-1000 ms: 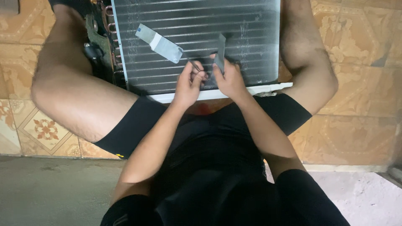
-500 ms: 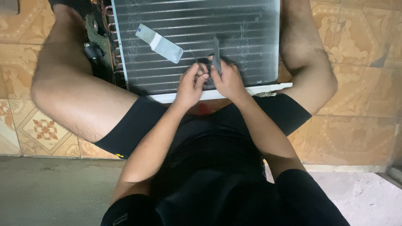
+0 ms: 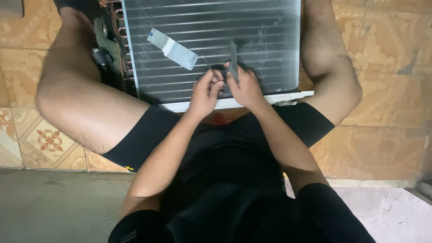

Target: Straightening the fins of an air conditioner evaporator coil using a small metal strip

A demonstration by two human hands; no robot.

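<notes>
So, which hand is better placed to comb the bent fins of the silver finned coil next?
Probably the right hand: it grips the flat dark grey comb tool upright on the silver finned coil. The left hand pinches only a thin dark metal pick.

Patterned orange floor tiles [image 3: 49,139] — grey concrete strip [image 3: 58,207]

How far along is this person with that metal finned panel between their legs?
Hard to tell what is done: the finned coil panel shows scuffed patches near its middle. In hand: the right hand holds a flat dark comb-like tool against the fins, the left hand a thin pick. A grey strip lies untouched.
</notes>
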